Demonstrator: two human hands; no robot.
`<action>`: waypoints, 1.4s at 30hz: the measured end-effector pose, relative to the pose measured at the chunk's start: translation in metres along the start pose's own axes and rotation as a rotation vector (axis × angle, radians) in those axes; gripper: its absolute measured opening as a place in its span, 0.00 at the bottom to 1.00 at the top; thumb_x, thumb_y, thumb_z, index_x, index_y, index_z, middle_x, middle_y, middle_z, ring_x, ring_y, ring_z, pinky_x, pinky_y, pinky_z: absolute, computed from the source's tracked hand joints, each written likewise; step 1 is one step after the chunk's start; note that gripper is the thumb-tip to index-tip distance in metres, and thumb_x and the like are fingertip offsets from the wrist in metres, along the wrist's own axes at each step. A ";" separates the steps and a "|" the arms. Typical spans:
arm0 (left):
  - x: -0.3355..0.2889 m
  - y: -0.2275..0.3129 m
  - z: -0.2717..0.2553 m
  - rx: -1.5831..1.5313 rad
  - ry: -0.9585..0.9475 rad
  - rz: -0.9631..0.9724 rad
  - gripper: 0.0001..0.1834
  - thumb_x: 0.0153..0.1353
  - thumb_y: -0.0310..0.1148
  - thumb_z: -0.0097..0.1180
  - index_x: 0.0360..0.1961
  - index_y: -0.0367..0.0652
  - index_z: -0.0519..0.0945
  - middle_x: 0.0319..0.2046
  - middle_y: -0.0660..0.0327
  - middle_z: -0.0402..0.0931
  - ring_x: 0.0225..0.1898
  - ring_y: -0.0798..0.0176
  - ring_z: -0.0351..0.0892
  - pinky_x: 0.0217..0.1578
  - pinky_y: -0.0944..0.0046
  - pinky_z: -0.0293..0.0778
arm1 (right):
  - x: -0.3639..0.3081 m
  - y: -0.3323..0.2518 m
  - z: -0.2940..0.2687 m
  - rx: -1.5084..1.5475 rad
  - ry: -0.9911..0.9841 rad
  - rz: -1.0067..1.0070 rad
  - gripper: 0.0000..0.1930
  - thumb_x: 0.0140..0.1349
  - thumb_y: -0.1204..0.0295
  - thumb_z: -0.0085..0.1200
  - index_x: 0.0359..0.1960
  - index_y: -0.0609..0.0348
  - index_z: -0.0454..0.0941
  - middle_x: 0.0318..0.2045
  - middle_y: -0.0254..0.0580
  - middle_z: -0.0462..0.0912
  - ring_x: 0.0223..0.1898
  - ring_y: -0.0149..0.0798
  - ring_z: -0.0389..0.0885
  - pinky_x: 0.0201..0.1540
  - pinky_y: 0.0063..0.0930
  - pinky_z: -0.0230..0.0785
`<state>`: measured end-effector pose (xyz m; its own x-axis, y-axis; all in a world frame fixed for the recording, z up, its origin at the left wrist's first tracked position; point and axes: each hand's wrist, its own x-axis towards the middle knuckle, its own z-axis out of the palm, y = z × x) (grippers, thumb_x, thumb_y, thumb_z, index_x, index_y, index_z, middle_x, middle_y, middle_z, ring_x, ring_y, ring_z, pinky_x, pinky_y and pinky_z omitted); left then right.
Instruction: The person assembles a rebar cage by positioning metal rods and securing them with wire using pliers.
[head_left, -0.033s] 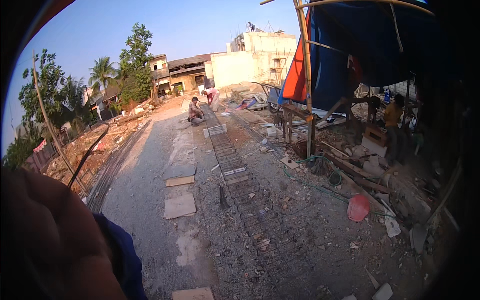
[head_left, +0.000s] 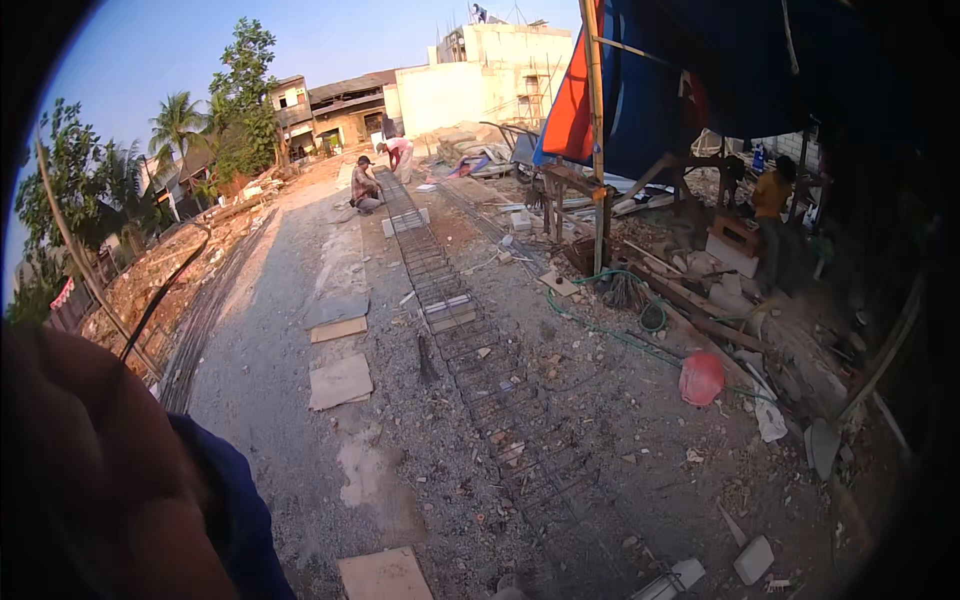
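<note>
My left hand [head_left: 90, 450] looms large and dark at the lower left, very close up, with its fingers bent and closed. From its top a thin dark curved rod [head_left: 165, 290] sticks out up and to the right; where the fingers meet it is hidden. Blue cloth [head_left: 235, 500] shows beside the hand. My right hand is out of view. Ahead on the gravel lies a long steel rebar cage [head_left: 440, 285], running from near my feet toward two people. One person [head_left: 366, 185] squats at its far end, and another [head_left: 396, 158] bends over it.
Flat boards [head_left: 340, 382] lie left of the cage, and long bars [head_left: 215, 310] farther left. To the right are a green hose [head_left: 625, 335], a red rounded object [head_left: 702, 378], timber and rubble. A blue tarp [head_left: 690, 80] hangs from a bamboo pole [head_left: 597, 130]; a person in yellow [head_left: 772, 192] is beneath.
The surroundings have shifted left and up in view, bringing more ground and pale debris in at the lower edge. My left hand and the rod stay nearly in place.
</note>
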<state>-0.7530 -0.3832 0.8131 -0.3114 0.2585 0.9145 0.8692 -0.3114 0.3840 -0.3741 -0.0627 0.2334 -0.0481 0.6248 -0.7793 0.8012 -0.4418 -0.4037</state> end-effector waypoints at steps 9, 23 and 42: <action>-0.045 -0.129 0.062 -0.342 -0.078 -0.295 0.49 0.57 0.67 0.47 0.63 0.32 0.61 0.28 0.63 0.68 0.18 0.76 0.58 0.15 0.74 0.54 | -0.023 0.064 -0.056 0.171 0.238 0.237 0.22 0.57 0.55 0.55 0.33 0.67 0.77 0.23 0.47 0.76 0.22 0.43 0.75 0.27 0.41 0.65; -0.216 -0.255 0.155 -0.178 0.885 -1.296 0.35 0.70 0.59 0.32 0.59 0.35 0.67 0.21 0.68 0.65 0.11 0.79 0.53 0.09 0.76 0.52 | 0.078 -0.276 -0.156 -0.235 0.303 -0.626 0.20 0.61 0.60 0.54 0.44 0.66 0.74 0.35 0.49 0.79 0.39 0.48 0.78 0.43 0.35 0.70; -0.222 -0.101 0.598 0.614 2.265 -0.715 0.32 0.71 0.58 0.31 0.48 0.39 0.75 0.16 0.70 0.62 0.10 0.77 0.57 0.10 0.75 0.60 | 0.337 -0.473 0.028 -1.690 -0.897 -1.532 0.25 0.42 0.53 0.67 0.36 0.60 0.79 0.34 0.51 0.76 0.40 0.53 0.77 0.45 0.44 0.70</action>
<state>-0.5415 0.1374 0.4946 0.1255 -0.8955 -0.4270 0.3349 -0.3669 0.8679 -0.7860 0.3388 0.1478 -0.5584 -0.6187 -0.5526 -0.4479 0.7856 -0.4269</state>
